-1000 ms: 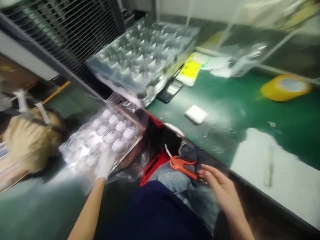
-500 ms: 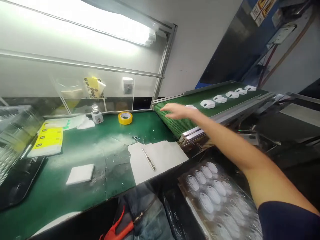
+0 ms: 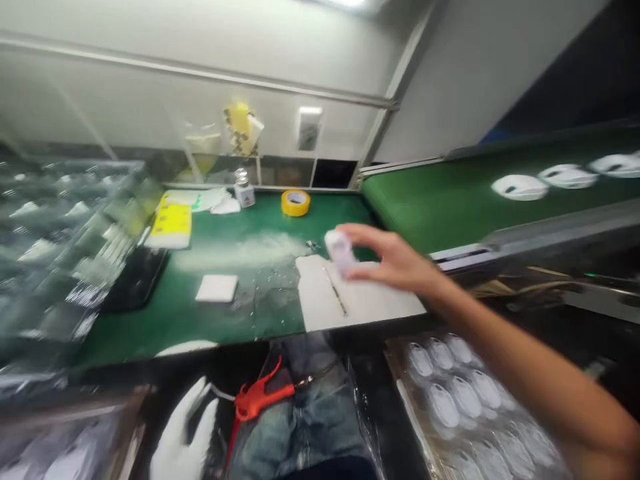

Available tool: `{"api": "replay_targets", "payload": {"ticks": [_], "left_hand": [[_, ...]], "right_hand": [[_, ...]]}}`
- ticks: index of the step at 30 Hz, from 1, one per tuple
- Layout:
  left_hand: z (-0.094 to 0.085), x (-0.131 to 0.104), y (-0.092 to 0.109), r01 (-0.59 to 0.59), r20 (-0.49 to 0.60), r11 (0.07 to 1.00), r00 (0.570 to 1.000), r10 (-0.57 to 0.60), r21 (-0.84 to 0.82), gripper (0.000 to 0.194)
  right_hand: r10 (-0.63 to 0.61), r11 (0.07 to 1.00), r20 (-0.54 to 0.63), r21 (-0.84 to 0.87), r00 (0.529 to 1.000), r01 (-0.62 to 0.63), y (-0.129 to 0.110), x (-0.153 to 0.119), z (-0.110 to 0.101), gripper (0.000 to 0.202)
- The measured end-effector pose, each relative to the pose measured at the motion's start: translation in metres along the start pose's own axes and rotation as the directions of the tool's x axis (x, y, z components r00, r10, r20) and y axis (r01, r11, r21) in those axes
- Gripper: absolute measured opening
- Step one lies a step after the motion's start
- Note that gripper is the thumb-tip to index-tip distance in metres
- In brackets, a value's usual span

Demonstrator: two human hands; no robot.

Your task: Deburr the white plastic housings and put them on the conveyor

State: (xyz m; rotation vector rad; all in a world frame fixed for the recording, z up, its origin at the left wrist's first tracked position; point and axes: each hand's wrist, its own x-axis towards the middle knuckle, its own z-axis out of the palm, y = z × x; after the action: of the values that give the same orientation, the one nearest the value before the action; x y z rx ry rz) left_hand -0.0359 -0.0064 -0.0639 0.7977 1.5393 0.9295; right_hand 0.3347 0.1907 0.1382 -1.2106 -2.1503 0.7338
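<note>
My bare right hand (image 3: 395, 260) grips a white plastic shell (image 3: 340, 252), rounded like a computer mouse cover, between thumb and fingers above the green bench (image 3: 210, 330). Below it lies white paper (image 3: 380, 303) with a thin pen-like metal tool (image 3: 336, 293) on top. My left hand (image 3: 185, 433), in a white glove, is low in front of the bench with thumb and fingers apart and nothing between them. Close beside it, a red air blow gun (image 3: 260, 398) rests over my lap. Similar white shells (image 3: 520, 187) sit in a row on the green conveyor belt (image 3: 430, 207).
At right is a clear tray (image 3: 450, 400) of white shells; another tray (image 3: 75, 440) is at lower left. Stacked clear blister trays (image 3: 60, 233) stand left. Yellow tape (image 3: 295, 203), a small dispenser bottle (image 3: 244, 190) and a white pad (image 3: 217, 289) are on the bench.
My right hand has come left from the conveyor, now with a white shell in it. My gloved left hand has come into view. The camera has turned, showing more of the left side.
</note>
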Motion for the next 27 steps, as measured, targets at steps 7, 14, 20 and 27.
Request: {"api": "replay_targets", "payload": {"ticks": [7,14,20,27], "left_hand": [[0.037,-0.042,-0.015,-0.218,-0.149,0.972,0.968,0.203,-0.093,0.113],[0.020,-0.054,-0.002,0.035,0.012,0.785,0.999,-0.035,-0.619,0.081],[0.028,-0.047,-0.008,0.209,0.087,0.626,0.972,-0.219,-0.752,0.054],[0.035,-0.043,-0.013,0.152,0.050,0.692,0.985,-0.165,-0.706,0.057]], "right_hand": [[0.055,0.646,0.445,0.667,0.894,-0.371,-0.058,-0.085,0.251,0.073],[0.102,0.956,0.034,0.273,0.994,-0.108,0.007,-0.064,0.225,0.024],[0.419,0.799,-0.239,-0.361,0.876,-0.480,0.110,-0.036,0.169,0.053],[0.432,0.834,-0.231,-0.267,0.872,-0.484,0.104,-0.050,0.171,0.039]]}}
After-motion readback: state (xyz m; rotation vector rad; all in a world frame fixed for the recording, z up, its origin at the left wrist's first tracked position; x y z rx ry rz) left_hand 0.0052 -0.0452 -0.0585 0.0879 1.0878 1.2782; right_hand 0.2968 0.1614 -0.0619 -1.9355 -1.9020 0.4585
